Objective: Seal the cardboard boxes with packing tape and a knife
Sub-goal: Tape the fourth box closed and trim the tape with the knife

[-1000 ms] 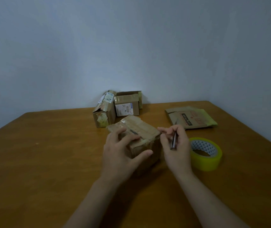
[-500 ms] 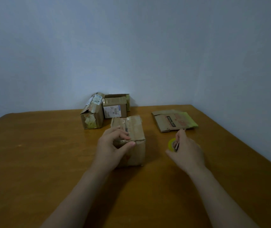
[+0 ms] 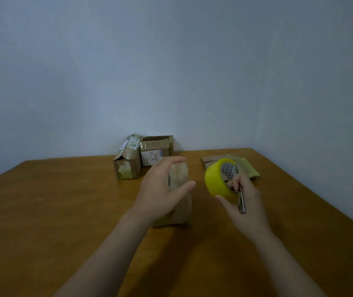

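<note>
Landmark: near box, standing on the table.

Left hand is over the top of the near box, fingers and thumb spread in a wide C, holding nothing. I can't tell if it touches the cardboard.

Right hand is just right of the near box and raised off the table. Its fingers are hooked through the core of the yellow tape roll, thumb under the rim. The same hand has the knife tucked along its fingers. Blade state is too small to tell.

Two more boxes sit behind the near box at the wall. A flat cardboard mailer lies behind and right of it, partly hidden by the roll.

Sealing on the near box looks not yet begun; no fresh strip is pulled.

Risks:
- One hand carries both roll and knife, so either could slip when the tape end is peeled.
- If the blade is out, it sits near the fingers and could nick them.
- The loose tape end may be hard to find on the roll.
- The near box isn't pinned down, so pulling tape across it could drag or tip it.
- The strip could go on crooked or stick to itself.
</note>
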